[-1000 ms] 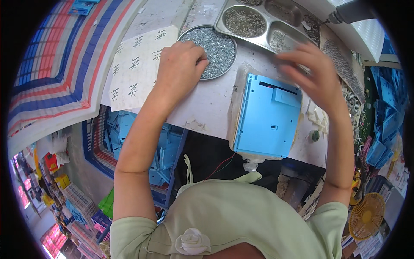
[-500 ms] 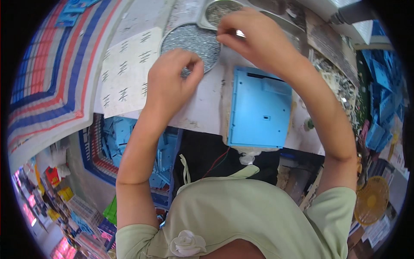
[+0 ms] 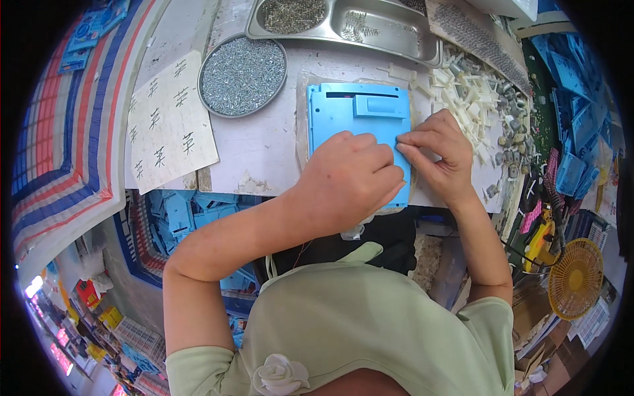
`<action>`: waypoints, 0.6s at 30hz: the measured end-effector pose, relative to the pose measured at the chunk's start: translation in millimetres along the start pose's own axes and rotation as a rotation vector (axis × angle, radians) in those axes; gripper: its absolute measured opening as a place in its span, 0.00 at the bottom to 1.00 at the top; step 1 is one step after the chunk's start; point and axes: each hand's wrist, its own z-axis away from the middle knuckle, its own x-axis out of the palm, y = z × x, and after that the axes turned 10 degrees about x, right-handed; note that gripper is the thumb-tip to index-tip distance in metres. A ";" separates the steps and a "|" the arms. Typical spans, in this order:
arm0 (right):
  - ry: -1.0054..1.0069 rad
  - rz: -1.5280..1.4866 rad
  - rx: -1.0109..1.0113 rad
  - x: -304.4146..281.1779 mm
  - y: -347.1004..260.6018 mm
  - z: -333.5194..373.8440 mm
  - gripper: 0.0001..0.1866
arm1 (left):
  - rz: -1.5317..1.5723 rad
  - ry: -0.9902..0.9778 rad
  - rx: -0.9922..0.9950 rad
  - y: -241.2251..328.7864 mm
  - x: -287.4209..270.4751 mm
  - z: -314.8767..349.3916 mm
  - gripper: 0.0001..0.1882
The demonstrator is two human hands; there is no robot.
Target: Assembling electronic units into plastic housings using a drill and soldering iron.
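A flat blue plastic panel point(image 3: 330, 119) lies on the worktable, with a slot and a raised block near its far edge. My left hand point(image 3: 353, 179) is curled closed over its near part, knuckles up; whatever its fingers hold is hidden. At the panel's right edge, my right hand point(image 3: 441, 155) has thumb and forefinger pinched together, and anything between the tips is too small to make out. Left of the panel, small silvery screws point(image 3: 244, 76) fill a round metal dish point(image 3: 242, 117). Beyond it, a metal compartment tray point(image 3: 396, 33) holds small springs point(image 3: 358, 28) and other tiny metal parts.
White plastic pieces point(image 3: 465, 92) and grey parts point(image 3: 514, 142) are heaped to the right. A paper sheet point(image 3: 175, 155) with handwritten marks lies left. Blue parts fill a crate point(image 3: 139, 231) below the table and stand at far right. A yellow fan point(image 3: 576, 280) is at lower right.
My left hand has left the screw dish and my right hand the metal tray. Both have come to the blue panel. The whole view has shifted, showing more of the tray.
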 end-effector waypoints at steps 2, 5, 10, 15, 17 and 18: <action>-0.016 -0.023 -0.006 -0.4 2.0 0.1 0.08 | -0.061 -0.059 0.055 -4.3 6.7 0.0 0.09; -0.080 -0.076 0.044 -2.5 4.3 -1.2 0.09 | -0.132 -0.120 0.117 -4.6 8.6 3.5 0.10; -0.167 -0.099 0.086 -15.3 3.6 -10.8 0.10 | -0.127 -0.143 0.110 0.5 -2.0 9.1 0.13; 0.003 -0.116 0.067 -39.7 4.9 -35.0 0.09 | -0.292 0.124 -0.097 -36.8 -42.0 25.8 0.10; 0.118 -0.137 0.076 -48.2 1.4 -52.3 0.08 | -0.569 0.150 -0.294 -70.7 -72.9 38.3 0.08; 0.172 -0.154 0.097 -51.0 -2.7 -64.0 0.07 | -0.711 0.088 -0.404 -81.0 -87.4 43.4 0.07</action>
